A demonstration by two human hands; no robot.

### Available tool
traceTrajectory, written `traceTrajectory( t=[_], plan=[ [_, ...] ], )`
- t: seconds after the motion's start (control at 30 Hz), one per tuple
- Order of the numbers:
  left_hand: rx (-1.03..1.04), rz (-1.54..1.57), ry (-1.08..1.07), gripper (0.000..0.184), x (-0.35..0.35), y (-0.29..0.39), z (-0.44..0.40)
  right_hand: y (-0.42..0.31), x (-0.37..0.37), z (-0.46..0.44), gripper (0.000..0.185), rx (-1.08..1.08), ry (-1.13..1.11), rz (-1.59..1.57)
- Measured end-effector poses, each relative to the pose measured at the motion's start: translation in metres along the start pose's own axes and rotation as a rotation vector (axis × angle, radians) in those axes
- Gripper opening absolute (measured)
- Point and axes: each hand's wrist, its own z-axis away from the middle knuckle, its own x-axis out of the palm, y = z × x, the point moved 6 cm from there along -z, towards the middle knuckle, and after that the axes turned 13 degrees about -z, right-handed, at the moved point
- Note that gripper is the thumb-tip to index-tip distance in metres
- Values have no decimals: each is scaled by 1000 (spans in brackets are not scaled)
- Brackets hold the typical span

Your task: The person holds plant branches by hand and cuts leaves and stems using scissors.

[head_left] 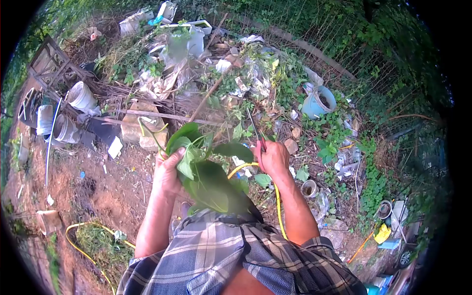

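Observation:
My left hand [169, 169] is closed around a leafy stem [156, 140] whose bare, pale green end sticks up past the thumb. Large green leaves [211, 184] hang from it toward the right, over the front of my shirt; some are blurred. In my right hand [274, 158] is a pair of scissors [254, 124], with reddish handles around the fingers. Its long dark blade points up and away, apart from the stem in my left hand. One leaf tip reaches close to the right hand.
A yellow hose [279, 206] runs beside my right forearm, with more at lower left. Litter and dry sticks are heaped ahead. White buckets [81, 97] lie at left; a blue bucket [318, 102] stands at right. A wire fence [314, 37] and greenery border the back.

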Motion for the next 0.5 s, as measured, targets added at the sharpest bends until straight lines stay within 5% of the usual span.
traceTrajectory(
  t=[0.23, 0.5],
  plan=[
    [-13, 122, 142, 22, -23, 6, 0, 11, 12, 15, 45, 90, -91, 169],
    [-174, 319, -36, 23, -12, -20, 0, -25, 20, 19, 48, -198, 88, 62]
  ],
)
